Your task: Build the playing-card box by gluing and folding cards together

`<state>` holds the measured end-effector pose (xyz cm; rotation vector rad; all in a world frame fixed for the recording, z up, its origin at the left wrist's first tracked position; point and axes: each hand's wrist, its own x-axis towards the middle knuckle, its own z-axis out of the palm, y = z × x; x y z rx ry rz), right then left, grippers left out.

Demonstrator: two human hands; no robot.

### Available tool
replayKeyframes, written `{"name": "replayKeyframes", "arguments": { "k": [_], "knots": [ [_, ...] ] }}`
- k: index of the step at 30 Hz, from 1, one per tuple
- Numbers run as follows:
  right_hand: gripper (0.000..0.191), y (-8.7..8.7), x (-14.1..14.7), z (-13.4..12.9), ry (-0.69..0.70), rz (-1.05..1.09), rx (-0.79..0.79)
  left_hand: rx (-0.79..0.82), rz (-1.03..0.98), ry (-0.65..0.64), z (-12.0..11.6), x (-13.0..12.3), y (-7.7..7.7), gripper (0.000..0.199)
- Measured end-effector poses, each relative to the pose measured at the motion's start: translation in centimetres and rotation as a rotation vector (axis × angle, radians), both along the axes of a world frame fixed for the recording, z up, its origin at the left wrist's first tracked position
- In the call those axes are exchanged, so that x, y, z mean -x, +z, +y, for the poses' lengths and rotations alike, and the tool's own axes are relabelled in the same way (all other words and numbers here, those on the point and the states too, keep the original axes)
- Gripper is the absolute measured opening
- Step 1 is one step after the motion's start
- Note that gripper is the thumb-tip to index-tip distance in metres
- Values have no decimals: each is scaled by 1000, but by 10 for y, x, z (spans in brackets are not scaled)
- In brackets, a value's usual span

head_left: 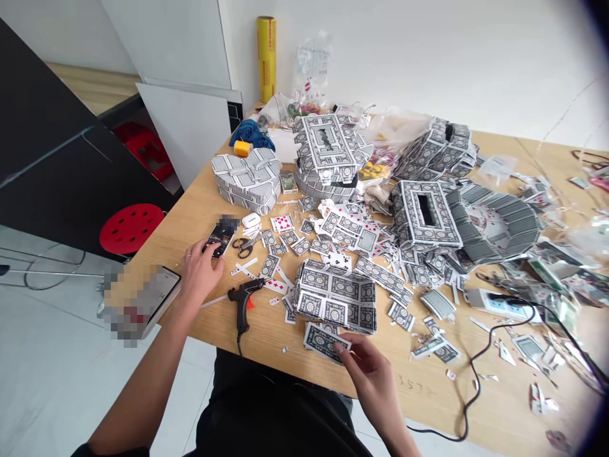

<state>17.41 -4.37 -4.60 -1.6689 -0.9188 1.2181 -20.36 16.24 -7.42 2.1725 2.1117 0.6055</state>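
My left hand point(202, 273) rests at the table's left side, fingers stretched out, their tips on a dark phone point(219, 240) that is partly blurred out. My right hand point(368, 368) pinches a playing card point(326, 341) between thumb and fingers near the front edge, its patterned back facing up. Just beyond that card stands an open box made of cards point(335, 295). Between my hands lies a black glue gun point(242, 304) with an orange trigger, its nozzle pointing right. Scissors point(245, 246) lie beside the phone.
Loose cards point(347, 228) and cut strips cover the middle. Behind them stand a heart-shaped card box point(247, 178), a tissue-box shape point(425, 216) and a card bowl point(495, 222). A power strip point(499, 303) with a black cable point(476, 362) sits right. A red stool point(130, 228) stands left.
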Motion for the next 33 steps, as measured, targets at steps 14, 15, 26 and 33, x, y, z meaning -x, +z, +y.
{"name": "replayKeyframes", "arguments": {
  "k": [14,15,26,33],
  "knots": [
    [47,-3,-5,1,13,-1,22,-29,-27,46,-11,5,-5,48],
    [46,-5,-6,1,19,-2,19,-28,-32,49,-12,6,-6,48],
    [40,-8,-7,0,40,-23,10,11,-53,40,-7,2,-11,51],
    [39,-9,-7,-2,38,-10,16,18,-32,22,-3,1,-12,46]
  ]
}}
